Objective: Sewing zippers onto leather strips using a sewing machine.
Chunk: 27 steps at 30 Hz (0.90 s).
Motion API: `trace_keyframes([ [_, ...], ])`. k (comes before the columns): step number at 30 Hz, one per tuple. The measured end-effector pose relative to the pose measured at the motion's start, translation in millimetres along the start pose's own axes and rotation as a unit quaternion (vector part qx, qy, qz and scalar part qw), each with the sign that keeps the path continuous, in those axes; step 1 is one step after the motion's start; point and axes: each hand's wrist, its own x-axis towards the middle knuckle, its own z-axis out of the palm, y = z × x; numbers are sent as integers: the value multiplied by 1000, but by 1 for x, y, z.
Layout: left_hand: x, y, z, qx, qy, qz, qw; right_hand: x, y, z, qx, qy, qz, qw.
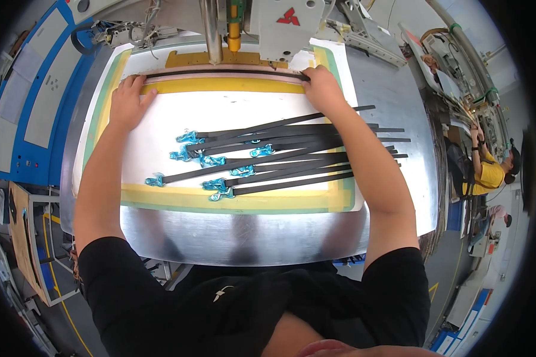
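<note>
A long black strap (220, 71) lies in a narrow pinkish holder with a yellow front strip (220, 86), beneath the machine head. My left hand (129, 102) rests at the strap's left end, its fingers laid forward and the thumb spread apart. At the opposite end my right hand (324, 90) has its fingertips closed on the strap. Nearer to me, a loose pile of black straps (292, 143) fans out on the white sheet (155, 113). Blue plastic-wrapped fittings (213, 160) sit at their left ends. My right forearm passes over the pile and hides part of it.
A sewing-type machine head (286, 30) with a metal post (211, 30) hangs just behind the holder. Yellow and green tape borders the sheet on the metal table (244, 232). A blue cabinet (36, 89) stands left. At far right works a person in yellow (487, 172).
</note>
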Motion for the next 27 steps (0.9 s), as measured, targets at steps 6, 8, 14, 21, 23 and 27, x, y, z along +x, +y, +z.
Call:
trace_keyframes([
  [6, 1, 4, -4, -3, 3, -1, 1000, 14, 13, -5, 9, 68, 27, 997],
  [8, 1, -1, -3, -2, -2, -5, 1000, 6, 10, -14, 34, 56, 12, 998],
  [14, 3, 3, -6, -8, -11, -14, 1000, -23, 29, -12, 18, -35, -87, 995],
  [21, 0, -7, 4, -5, -16, -24, 1000, -22, 29, -20, 13, -89, -96, 991],
  [23, 4, -2, -1, 5, -17, -17, 1000, -37, 22, -49, 51, -133, -84, 986],
  [27, 4, 3, 0, -30, 3, -23, 999, -101, 0, -71, 51, -219, -249, 942],
])
